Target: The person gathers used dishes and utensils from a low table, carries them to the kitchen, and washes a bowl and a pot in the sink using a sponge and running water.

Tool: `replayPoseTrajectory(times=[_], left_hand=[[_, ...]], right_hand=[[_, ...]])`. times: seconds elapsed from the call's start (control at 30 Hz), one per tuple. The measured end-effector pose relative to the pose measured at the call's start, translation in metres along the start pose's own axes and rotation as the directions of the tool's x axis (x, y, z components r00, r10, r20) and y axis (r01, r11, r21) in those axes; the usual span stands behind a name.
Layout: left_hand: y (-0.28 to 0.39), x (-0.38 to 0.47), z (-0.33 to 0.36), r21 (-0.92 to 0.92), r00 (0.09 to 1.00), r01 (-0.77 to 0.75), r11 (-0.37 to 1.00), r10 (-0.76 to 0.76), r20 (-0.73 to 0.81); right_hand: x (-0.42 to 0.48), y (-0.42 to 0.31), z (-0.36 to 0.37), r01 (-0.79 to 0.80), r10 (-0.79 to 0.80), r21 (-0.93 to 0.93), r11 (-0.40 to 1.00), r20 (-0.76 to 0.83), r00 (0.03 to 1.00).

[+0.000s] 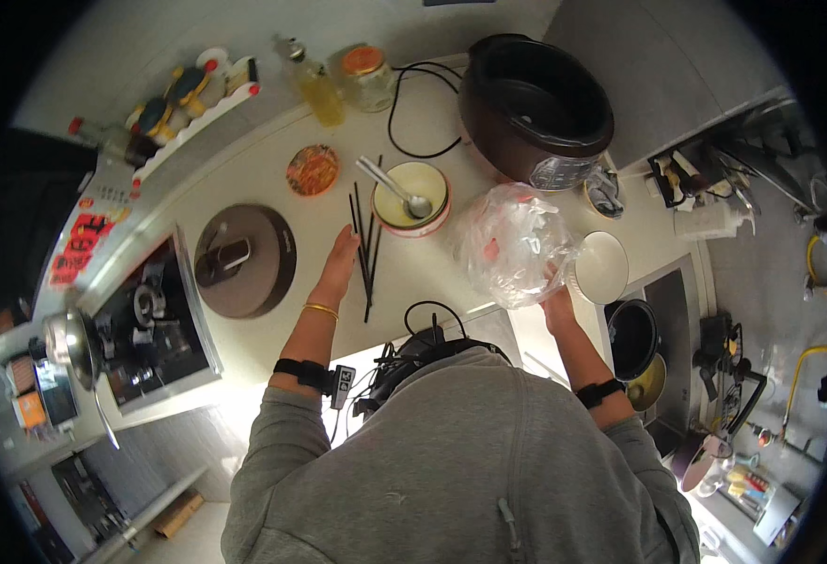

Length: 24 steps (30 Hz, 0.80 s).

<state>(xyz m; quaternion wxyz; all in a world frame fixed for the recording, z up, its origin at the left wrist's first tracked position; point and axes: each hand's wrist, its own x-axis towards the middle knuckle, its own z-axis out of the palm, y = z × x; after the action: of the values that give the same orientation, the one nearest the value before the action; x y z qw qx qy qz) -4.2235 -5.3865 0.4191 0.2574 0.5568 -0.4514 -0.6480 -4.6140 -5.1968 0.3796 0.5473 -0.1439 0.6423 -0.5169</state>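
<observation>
My left hand [340, 262] is over the counter, seen edge-on, beside several thin black chopsticks [369, 271]. Its fingers overlap in this view, and whether they touch the chopsticks is unclear. A clear plastic bag [508, 247], puffed up and with red marks, is in my right hand [558, 304]; the bag partly covers those fingers. Between the hands stands a stack of bowls [413, 224] with a metal spoon [417, 204] resting in the top one. Just right of the bag is a white bowl [601, 268].
A dark pressure cooker pot [533, 120] stands open at the back, its round lid [247, 261] lying left. An orange-red round lid or dish [313, 170], an oil bottle [318, 88] and a glass jar [369, 81] are behind. The sink [678, 317] at right holds pans; a cooktop [152, 324] is left.
</observation>
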Motion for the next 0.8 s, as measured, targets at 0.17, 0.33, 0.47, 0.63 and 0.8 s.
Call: replayPoseTrajectory(times=[0.17, 0.33, 0.47, 0.63, 0.8], left_hand=[[-0.008, -0.066, -0.012, 0.015, 0.996, -0.09, 0.996, 0.09, 0.006], [-0.068, -0.201, -0.035, -0.118, 0.977, -0.186, 0.975, 0.171, -0.126], [-0.161, -0.341, -0.038, -0.307, 0.789, -0.018, 0.952, -0.175, -0.588], [-0.265, -0.515, -0.028, -0.528, 0.506, -0.067, 0.847, -0.427, -0.749], [-0.329, -0.601, -0.007, -0.673, 0.36, -0.319, 0.668, -0.571, -0.738]], right_hand=[[-0.053, -0.017, -0.003, 0.044, -0.051, -0.146, 0.988, -0.046, 0.998], [-0.088, 0.007, -0.016, -0.008, 0.033, -0.206, 0.979, 0.114, 0.993], [-0.102, 0.049, -0.012, -0.15, 0.273, -0.386, 0.91, 0.286, 0.919], [-0.129, 0.093, 0.035, -0.144, 0.459, -0.602, 0.785, 0.41, 0.788], [-0.155, 0.123, 0.132, 0.079, 0.532, -0.752, 0.654, 0.532, 0.659]])
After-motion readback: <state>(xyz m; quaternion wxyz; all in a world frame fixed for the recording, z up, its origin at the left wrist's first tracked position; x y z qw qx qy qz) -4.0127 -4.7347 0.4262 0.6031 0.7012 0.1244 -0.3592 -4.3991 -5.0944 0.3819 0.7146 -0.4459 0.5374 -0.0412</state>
